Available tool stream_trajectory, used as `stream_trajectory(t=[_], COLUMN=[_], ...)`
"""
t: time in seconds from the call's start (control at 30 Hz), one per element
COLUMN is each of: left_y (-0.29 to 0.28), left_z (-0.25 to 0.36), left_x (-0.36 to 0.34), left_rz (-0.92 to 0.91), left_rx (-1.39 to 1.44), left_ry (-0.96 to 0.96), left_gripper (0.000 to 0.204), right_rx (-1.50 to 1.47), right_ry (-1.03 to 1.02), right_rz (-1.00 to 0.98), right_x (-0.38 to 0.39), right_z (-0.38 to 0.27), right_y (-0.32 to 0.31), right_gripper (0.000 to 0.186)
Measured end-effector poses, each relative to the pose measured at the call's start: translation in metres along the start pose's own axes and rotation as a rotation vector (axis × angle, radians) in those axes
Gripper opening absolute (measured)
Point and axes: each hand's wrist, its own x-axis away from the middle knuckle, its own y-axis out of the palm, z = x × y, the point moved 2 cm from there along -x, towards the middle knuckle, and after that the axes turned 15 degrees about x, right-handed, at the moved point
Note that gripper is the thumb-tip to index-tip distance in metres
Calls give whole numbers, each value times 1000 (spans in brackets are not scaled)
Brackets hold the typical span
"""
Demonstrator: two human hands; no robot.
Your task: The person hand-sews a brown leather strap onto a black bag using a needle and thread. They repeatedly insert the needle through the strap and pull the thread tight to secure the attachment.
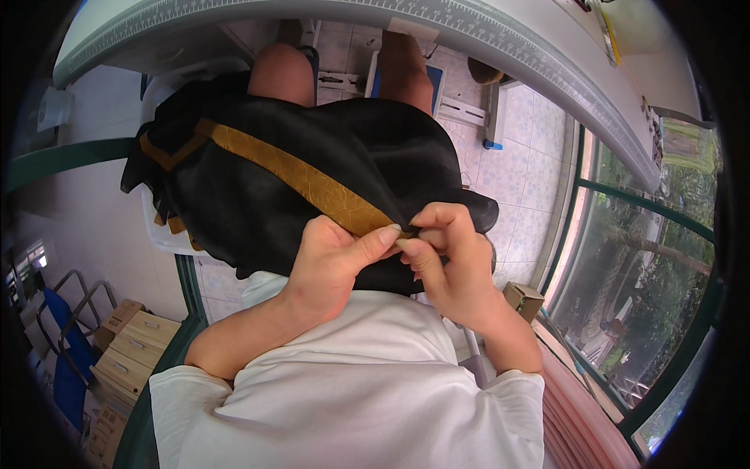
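Note:
Across my lap lies a black cloth garment [258,187] with a shiny gold trim band [301,173] running diagonally over it. My left hand [336,254] pinches the lower right end of the gold band between thumb and fingers. Close against it, my right hand [449,254] is closed too, thumb and fingertips pressed together at the same end of the trim. Whether a needle or thread is between the right fingertips is too small to make out. The black cloth bunches up at the left, where another piece of gold trim forms a corner.
A table edge with a printed ruler scale [312,27] curves across the front, above my knees. A white plastic bin [160,227] stands at the left, under the cloth. Wooden drawers [137,352] are at lower left; a small cardboard box [522,301] sits by the window [633,266].

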Motion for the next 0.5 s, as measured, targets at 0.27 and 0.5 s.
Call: stream_trajectory(t=[0.27, 0.5], left_y=[3, -1], left_z=[-2, 1], left_x=[-1, -5], left_rz=[62, -66], left_rx=[-50, 286], left_ry=[75, -89], left_gripper=[19, 28], right_rx=[505, 256], right_ry=[-375, -99], right_rz=[103, 1038], right_x=[-26, 6], right_z=[-34, -43], right_y=[-18, -206], right_gripper=[17, 12])
